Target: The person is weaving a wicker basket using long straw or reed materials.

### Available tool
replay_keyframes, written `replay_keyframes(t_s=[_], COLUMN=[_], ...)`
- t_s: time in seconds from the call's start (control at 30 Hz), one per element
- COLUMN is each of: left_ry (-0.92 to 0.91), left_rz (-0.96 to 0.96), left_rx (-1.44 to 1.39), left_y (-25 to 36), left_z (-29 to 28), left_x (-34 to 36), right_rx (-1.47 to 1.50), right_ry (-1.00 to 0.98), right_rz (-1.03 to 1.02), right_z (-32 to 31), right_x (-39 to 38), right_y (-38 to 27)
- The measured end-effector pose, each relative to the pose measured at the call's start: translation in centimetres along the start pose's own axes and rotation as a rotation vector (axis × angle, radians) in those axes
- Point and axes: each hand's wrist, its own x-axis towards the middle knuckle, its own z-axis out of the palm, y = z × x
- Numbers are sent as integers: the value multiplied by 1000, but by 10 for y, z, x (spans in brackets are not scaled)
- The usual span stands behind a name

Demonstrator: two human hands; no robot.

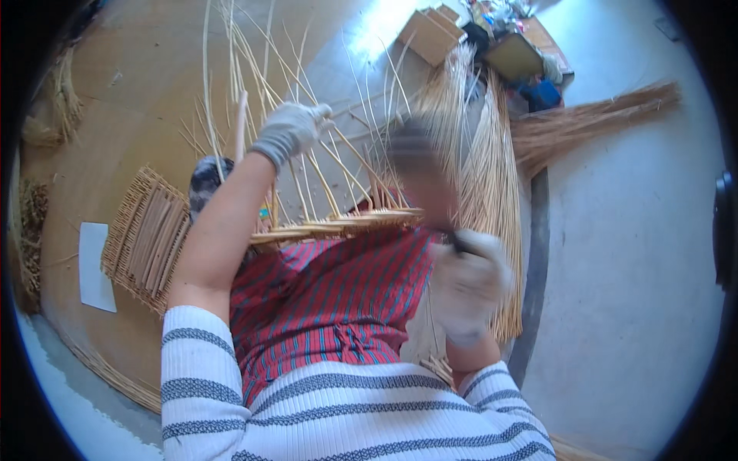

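Note:
Across my lap rests a partly woven wicker piece (346, 223), its band of weave level and several thin rods standing up from it. My left hand (296, 129), in a pale knit glove, is closed around wicker rods (329, 146) above the weave. At the right end of the piece, my gloved right hand (469, 286) grips a tool (419, 154) with a dark, blunt head. Motion smears the tool, so its exact kind does not show. A red striped apron (330, 292) lies under the weaving.
A flat woven wicker panel (146, 234) lies on the floor at left, beside a white sheet (96, 265). Long bundles of pale rods (492, 207) and a browner bundle (600, 123) lie at right. Cardboard boxes (432, 37) and a blue item (542, 94) are beyond.

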Motion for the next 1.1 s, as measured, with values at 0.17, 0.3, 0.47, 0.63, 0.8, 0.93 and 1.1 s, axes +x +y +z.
replay_keyframes(t_s=[0.17,0.3,0.47,0.63,0.8,0.93,1.1], left_ry=[9,-57,52,239,-471,-35,274], left_rz=[-95,-66,-1,-83,-509,-804,-785], left_rx=[45,80,-174,-860,-1397,-1959,-2302], left_y=[5,5,20,68,115,116,99], left_z=[-3,-2,-22,-56,-13,38,67], left_x=[1,1,-9,-116,-232,-245,-255], right_rx=[-542,-498,-401,-613,-551,-508,-403], right_ry=[-476,-356,-37,22,-3,-2,-78], right_rz=[-52,113,250,42,53,4,22], right_z=[35,32,8,11,0,-9,0], right_x=[-2,5,22,-20,-44,-69,-106], right_y=[12,39,100,130,108,84,69])
